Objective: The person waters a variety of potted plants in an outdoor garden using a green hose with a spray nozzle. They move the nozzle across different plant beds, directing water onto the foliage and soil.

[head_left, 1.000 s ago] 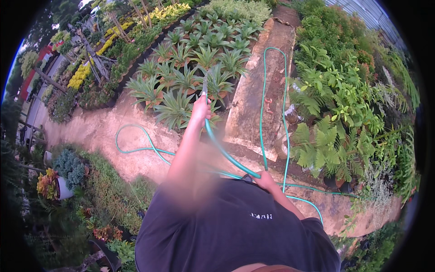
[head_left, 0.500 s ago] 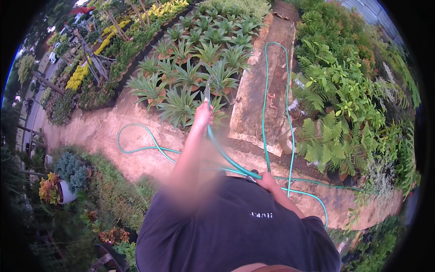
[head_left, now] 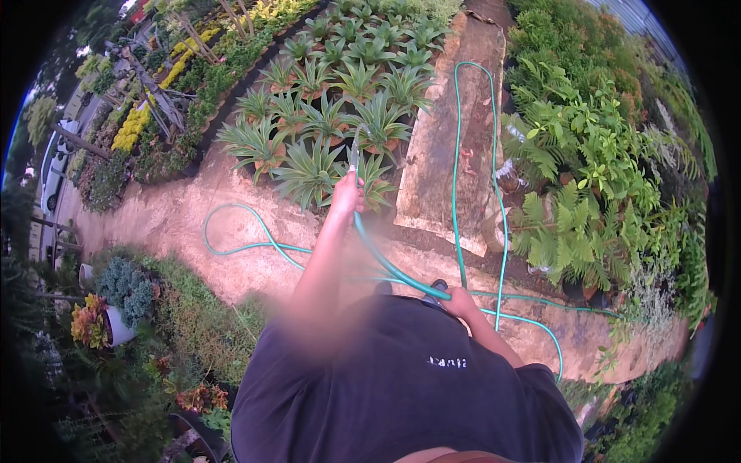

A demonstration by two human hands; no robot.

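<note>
A green garden hose runs in a curve between my two hands. My left hand, stretched out ahead, is closed around the hose near its end. From that end a pale streak, which looks like water, points at the spiky-leaved potted plants. Down by my waist, my right hand grips the same hose farther back, with some of its fingers hidden. The nearest pots are partly covered by leaves, and a blurred patch lies over my left forearm.
Loops of hose lie on the worn strip ahead and on the reddish dirt path. Ferns and bushes crowd the right side. Low plants and a white pot stand at the left.
The view has shifted slightly, so the plants and the hose loops sit a little farther right. Both hands keep their hold on the hose, and more of a dark shoe shows beside my right hand.
</note>
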